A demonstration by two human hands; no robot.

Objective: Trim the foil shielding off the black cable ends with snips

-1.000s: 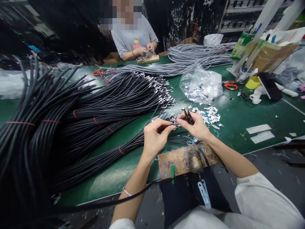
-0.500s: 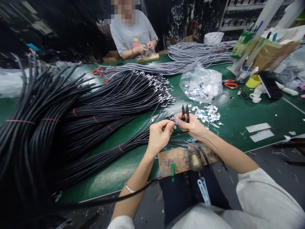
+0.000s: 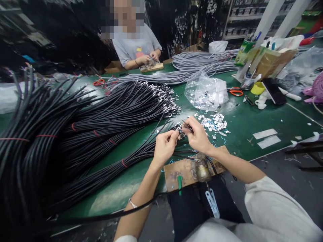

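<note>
My left hand (image 3: 165, 144) is closed in a pinch on a thin cable end, mostly hidden by the fingertips. Just to its right, my right hand (image 3: 198, 136) is wrapped round dark thread snips (image 3: 186, 125), whose blades point up and left. Behind the fingers lie the white-tipped ends of a black cable bundle (image 3: 137, 154), tied with a red band. Below my hands, a wooden board (image 3: 174, 173) carries a worn metal fixture (image 3: 202, 171) and a green clip (image 3: 179, 183). One black cable (image 3: 106, 216) passes by my left forearm.
Larger black cable bundles (image 3: 111, 111) fill the left. White and blue scraps (image 3: 214, 122) lie right of my hands, before a clear plastic bag (image 3: 207, 90). Orange-handled scissors (image 3: 236, 91) and a phone (image 3: 274, 90) lie farther right. A co-worker (image 3: 137, 47) sits opposite, near grey cables (image 3: 202, 60).
My right hand has turned, so the snips have swung from upright to pointing left near the left fingertips. The whole view has shifted slightly. My left hand keeps its pinch.
</note>
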